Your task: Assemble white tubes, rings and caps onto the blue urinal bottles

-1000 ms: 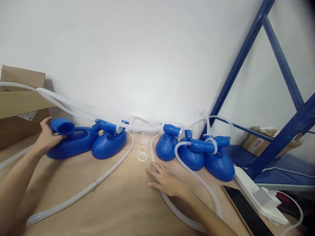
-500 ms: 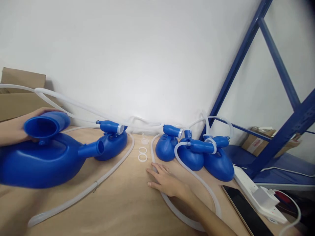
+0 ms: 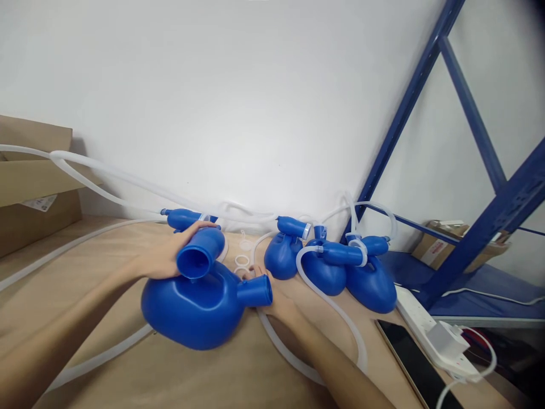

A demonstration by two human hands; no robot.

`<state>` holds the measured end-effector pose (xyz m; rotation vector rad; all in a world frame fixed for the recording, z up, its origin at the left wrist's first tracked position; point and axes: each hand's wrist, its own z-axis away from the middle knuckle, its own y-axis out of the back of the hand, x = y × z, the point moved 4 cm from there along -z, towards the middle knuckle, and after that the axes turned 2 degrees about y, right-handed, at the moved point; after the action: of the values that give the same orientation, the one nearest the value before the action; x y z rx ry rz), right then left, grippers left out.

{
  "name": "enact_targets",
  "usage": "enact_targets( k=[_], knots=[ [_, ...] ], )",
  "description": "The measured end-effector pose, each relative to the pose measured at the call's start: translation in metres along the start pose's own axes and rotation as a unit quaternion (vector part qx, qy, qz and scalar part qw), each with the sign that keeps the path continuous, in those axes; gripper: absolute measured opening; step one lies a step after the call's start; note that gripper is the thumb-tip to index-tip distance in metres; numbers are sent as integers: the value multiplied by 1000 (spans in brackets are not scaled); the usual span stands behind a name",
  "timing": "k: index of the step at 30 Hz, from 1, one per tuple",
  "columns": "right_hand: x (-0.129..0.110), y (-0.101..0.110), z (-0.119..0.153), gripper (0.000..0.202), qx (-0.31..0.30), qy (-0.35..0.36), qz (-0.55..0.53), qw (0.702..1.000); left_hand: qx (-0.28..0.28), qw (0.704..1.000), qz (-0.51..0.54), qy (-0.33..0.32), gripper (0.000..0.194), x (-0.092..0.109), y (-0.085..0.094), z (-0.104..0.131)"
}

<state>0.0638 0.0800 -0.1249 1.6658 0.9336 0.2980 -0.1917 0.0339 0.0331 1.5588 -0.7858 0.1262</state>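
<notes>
At six o'clock the tabletop [image 3: 221, 380] runs out of frame, with open room there. The blue bottle [image 3: 191, 309], at seven, sits in the left hand [image 3: 164, 255], curled around its wide neck [image 3: 209, 243]. The right hand [image 3: 281, 304] is partly hidden behind the spout [image 3: 251, 291]; I cannot tell its grip.
</notes>
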Motion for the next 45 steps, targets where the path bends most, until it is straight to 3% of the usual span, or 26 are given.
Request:
enact_targets(
  k=[3, 6, 8, 12, 16, 18, 21, 25, 29, 31, 37, 45],
  knots=[
    [12, -6, -12, 25, 12, 21, -108, 994, 4, 1000, -6, 1, 89, 1, -17, -3],
    [25, 8, -14, 18, 5, 35, -228, 973, 3, 1000, -16, 17, 98, -1, -21, -1],
    [35, 24, -12, 27, 13, 17, -303, 953, 7, 999, -18, 37, 103, -6, -21, -1],
    [50, 58, -11, 53, 86, -57, -410, 906, 45, 998, -6, 46, 109, -24, -23, -5],
    [35, 71, -15, 52, 105, -59, -457, 881, 62, 998, 24, -8, 112, -36, -32, -6],
    [24, 73, -15, 55, 96, -46, -462, 881, 63, 997, 34, -43, 111, -39, -37, -6],
    [11, 78, -11, 41, 89, -27, -430, 898, 61, 996, 36, -61, 112, -42, -44, -6],
    [4, 87, -4, 38, 100, 0, -341, 935, 2, 992, 83, -91, 117, -40, -57, -7],
    [-3, 86, -4, 44, 106, 7, -292, 950, -22, 986, 126, -103, 118, -35, -69, -8],
    [-5, 85, -5, 49, 121, 2, -291, 949, -23, 985, 136, -103, 120, -35, -73, -7],
    [-11, 78, -10, 34, 167, 19, -294, 941, -26, 984, 152, -89, 125, -39, -75, -7],
    [-20, 78, 6, 38, 284, -2, -212, 935, -52, 981, 168, -87, 116, -40, -77, -3]
  ],
)
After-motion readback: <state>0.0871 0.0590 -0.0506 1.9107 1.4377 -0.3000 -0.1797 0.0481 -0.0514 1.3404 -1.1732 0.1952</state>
